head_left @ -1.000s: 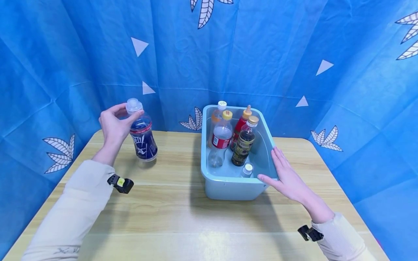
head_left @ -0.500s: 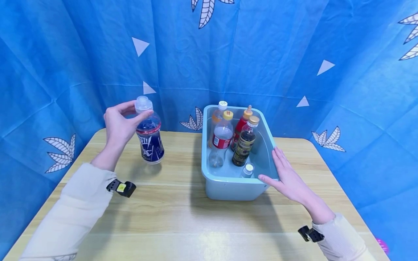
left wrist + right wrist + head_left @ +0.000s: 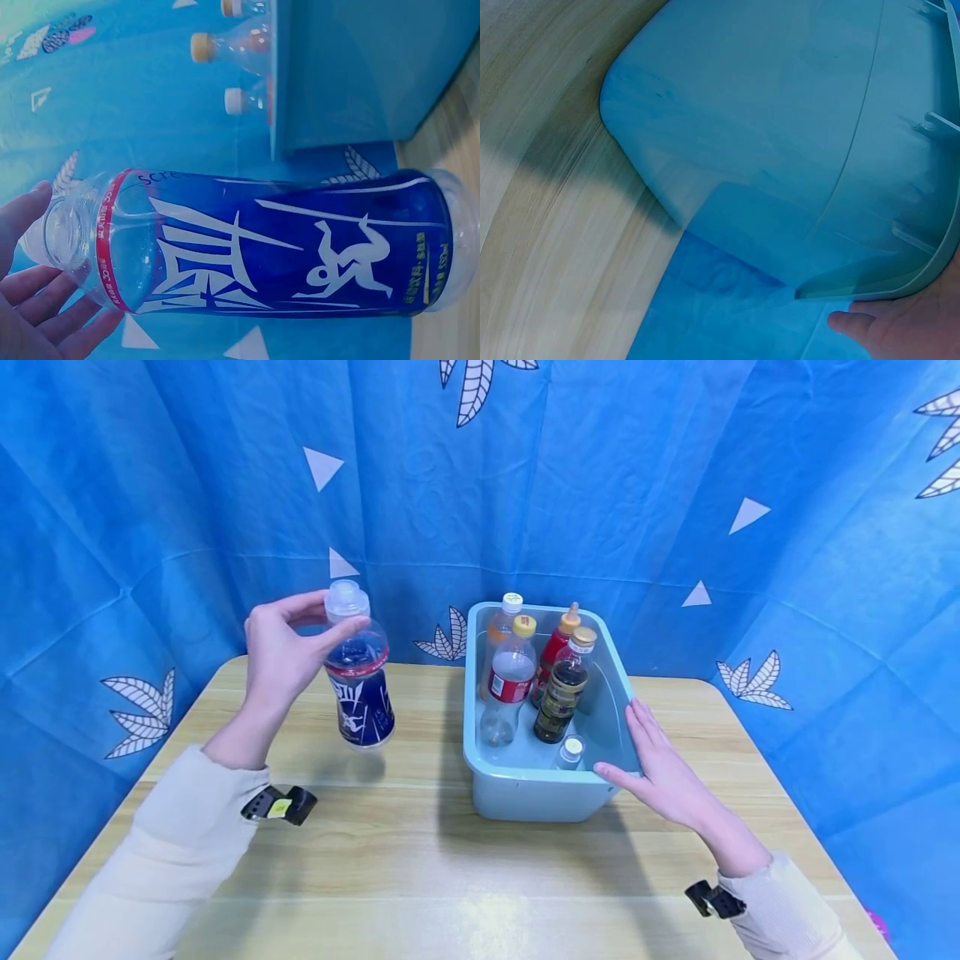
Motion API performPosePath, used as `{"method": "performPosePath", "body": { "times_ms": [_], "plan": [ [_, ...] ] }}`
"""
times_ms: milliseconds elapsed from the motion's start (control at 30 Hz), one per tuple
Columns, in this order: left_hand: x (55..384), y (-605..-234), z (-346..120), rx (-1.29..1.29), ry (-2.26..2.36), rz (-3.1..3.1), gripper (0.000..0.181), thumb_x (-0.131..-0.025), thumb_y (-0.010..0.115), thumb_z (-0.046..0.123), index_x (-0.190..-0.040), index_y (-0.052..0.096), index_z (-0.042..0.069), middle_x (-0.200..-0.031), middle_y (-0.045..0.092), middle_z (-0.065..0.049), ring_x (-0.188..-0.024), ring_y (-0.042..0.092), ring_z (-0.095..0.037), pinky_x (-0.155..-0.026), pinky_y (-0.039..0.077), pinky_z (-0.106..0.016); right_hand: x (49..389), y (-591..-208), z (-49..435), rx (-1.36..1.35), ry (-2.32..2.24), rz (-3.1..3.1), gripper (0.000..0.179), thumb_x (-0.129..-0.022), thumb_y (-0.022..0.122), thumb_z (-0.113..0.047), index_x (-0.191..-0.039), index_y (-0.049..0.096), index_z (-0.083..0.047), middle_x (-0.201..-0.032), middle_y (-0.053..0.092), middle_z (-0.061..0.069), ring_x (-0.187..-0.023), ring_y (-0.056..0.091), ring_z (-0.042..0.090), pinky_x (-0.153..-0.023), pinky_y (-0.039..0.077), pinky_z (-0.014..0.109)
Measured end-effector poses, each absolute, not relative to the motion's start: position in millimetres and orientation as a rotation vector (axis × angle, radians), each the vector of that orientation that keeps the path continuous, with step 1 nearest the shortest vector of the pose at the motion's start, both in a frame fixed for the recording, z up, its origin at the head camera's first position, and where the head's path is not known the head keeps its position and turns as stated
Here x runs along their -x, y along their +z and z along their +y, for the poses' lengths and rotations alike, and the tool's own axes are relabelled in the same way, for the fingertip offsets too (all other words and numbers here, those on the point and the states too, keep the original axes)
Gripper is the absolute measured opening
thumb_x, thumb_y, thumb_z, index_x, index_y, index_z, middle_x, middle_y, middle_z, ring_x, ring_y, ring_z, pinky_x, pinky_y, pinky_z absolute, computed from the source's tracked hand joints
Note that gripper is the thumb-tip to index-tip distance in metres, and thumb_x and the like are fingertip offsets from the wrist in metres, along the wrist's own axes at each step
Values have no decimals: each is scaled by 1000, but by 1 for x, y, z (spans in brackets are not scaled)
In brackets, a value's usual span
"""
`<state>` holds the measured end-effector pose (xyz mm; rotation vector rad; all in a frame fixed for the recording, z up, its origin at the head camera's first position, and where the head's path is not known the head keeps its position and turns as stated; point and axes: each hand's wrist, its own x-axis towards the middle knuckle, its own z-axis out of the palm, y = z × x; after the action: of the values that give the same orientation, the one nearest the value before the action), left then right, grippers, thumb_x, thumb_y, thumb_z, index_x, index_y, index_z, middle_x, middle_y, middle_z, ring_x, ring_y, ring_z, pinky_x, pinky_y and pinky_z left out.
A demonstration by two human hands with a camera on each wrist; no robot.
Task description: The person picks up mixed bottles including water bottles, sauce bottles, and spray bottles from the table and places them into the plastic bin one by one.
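Observation:
My left hand (image 3: 288, 647) pinches the neck of a plastic bottle (image 3: 363, 706), just below its clear cap, between thumb and fingers. The bottle has a dark blue label with white lettering and hangs nearly upright, close over the table, its shadow just beneath. In the left wrist view the label (image 3: 300, 247) shows a white running figure. To the right, a light blue plastic bin (image 3: 525, 793) stands on the table. My right hand (image 3: 667, 777) rests on the bin's near right corner, thumb on the front rim and straight fingers along the right side.
Inside the bin stand a red-labelled clear bottle (image 3: 510, 681), a dark-filled bottle (image 3: 561, 693), a red bottle (image 3: 551, 652), an orange-tinted bottle (image 3: 498, 627) and a small white-capped bottle (image 3: 572, 752). A blue curtain (image 3: 420, 485) surrounds the wooden table (image 3: 390, 860).
My left hand has carried the blue-labelled bottle rightward and slightly nearer, toward the bin. My right hand and the bin have stayed in place.

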<state>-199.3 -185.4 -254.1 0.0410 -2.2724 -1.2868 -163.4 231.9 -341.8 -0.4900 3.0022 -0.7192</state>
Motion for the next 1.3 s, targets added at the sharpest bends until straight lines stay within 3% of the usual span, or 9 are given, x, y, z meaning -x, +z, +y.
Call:
{"method": "performPosePath", "body": {
  "times_ms": [600,1300],
  "plan": [
    [183,-224,-155,191,-1276,-2224,52,-68,72,44,-107,65,11,-91,67,-7,-85,60,-14,-74,43,-29,164,-341,233,487,-710,3001,92,-82,54,-50,-141,5,-1,-147,-1,14,-133,-1,33,-96,19,60],
    [171,-185,-120,359,-1306,-2185,46,-70,72,42,-106,66,14,-94,67,-1,-84,60,-10,-72,45,-28,164,-343,233,487,-710,3001,92,-82,54,-51,-141,4,-3,-147,-1,13,-133,0,33,-95,18,61]
  ]
}}
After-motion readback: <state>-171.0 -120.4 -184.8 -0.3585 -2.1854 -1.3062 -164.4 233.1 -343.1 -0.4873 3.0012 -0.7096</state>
